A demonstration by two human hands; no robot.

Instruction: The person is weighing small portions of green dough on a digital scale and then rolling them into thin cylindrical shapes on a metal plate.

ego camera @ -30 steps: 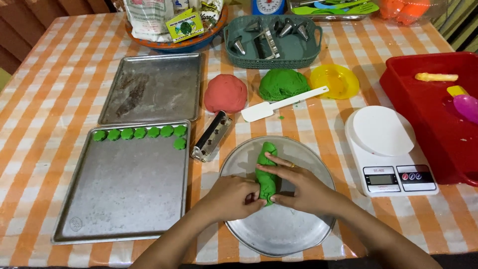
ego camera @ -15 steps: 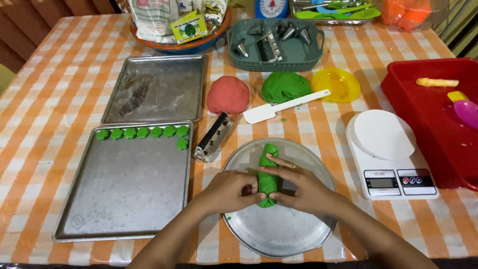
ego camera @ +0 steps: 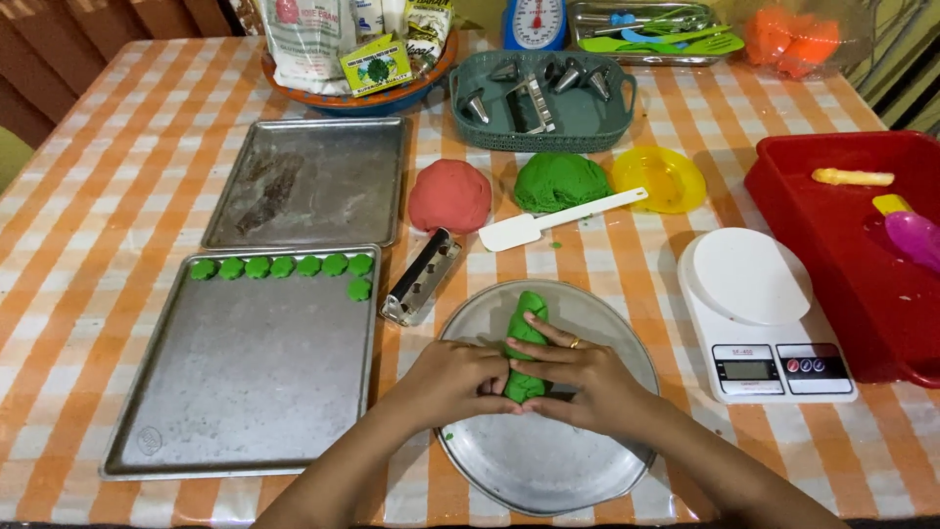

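Both hands meet at lower centre of the frame over a round metal plate (ego camera: 548,470), the left hand (ego camera: 452,380) and right hand (ego camera: 578,377) pressed in from either side and pinching a roll of green dough (ego camera: 524,343) between their fingers; its lower end is gripped, its upper end juts free toward the plate's far rim. The roll is bright green, matte, lumpy and slightly bent, thicker at the bottom. A ring shows on one right finger.

Left of the plate lies a large baking tray (ego camera: 245,392), mostly bare metal, with a row of small green dough discs (ego camera: 284,266) along its top edge. A second tray (ego camera: 308,181) sits above it. A red tub (ego camera: 862,255) fills the right edge, a white kitchen scale (ego camera: 759,313) just beside the plate. Above the plate, a pink dough ball (ego camera: 449,195), a green dough mound (ego camera: 560,181), a white scraper (ego camera: 558,218) and a metal cutter (ego camera: 421,278) lie near, leaving a narrow strip of checked tablecloth (ego camera: 98,176) open around the plate
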